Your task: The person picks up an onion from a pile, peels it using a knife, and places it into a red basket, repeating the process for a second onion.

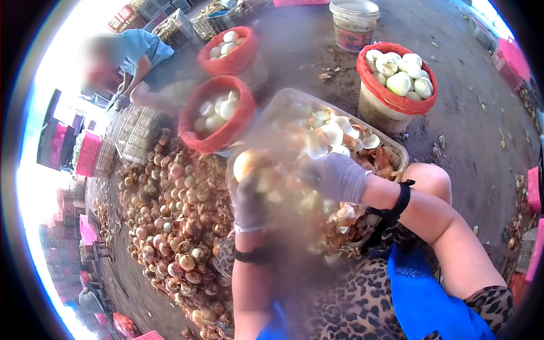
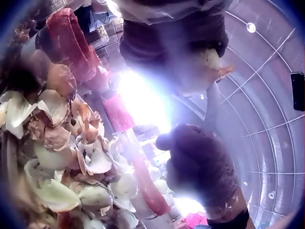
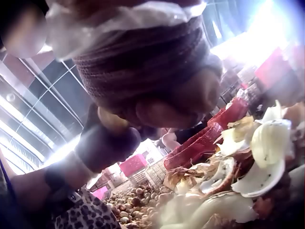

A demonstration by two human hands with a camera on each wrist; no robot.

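Note:
My gloved left hand (image 1: pixel 247 205) holds an onion (image 1: pixel 244 165) over the left side of a clear plastic tub (image 1: pixel 403 161). In the left wrist view, pale flesh and a scrap of brown skin show on that onion (image 2: pixel 206 67) below the dark glove. My gloved right hand (image 1: pixel 341 177) is curled over the tub's middle. From its fist a thin grey knife blade (image 2: pixel 212 102) points up toward the onion; the handle is hidden in the fingers. Onion peelings (image 1: pixel 334 133), white and brown, fill the tub. A blurred smear covers part of the head view between the hands.
Unpeeled onions (image 1: pixel 175 226) lie heaped on the ground at left. Peeled onions fill a red-lined bucket (image 1: pixel 391 116) at right and two red-lined buckets beyond the tub, one nearer (image 1: pixel 187 127), one farther (image 1: pixel 209 65). A white bucket (image 1: pixel 354 25) stands behind. Another person (image 1: pixel 141 54) bends at far left.

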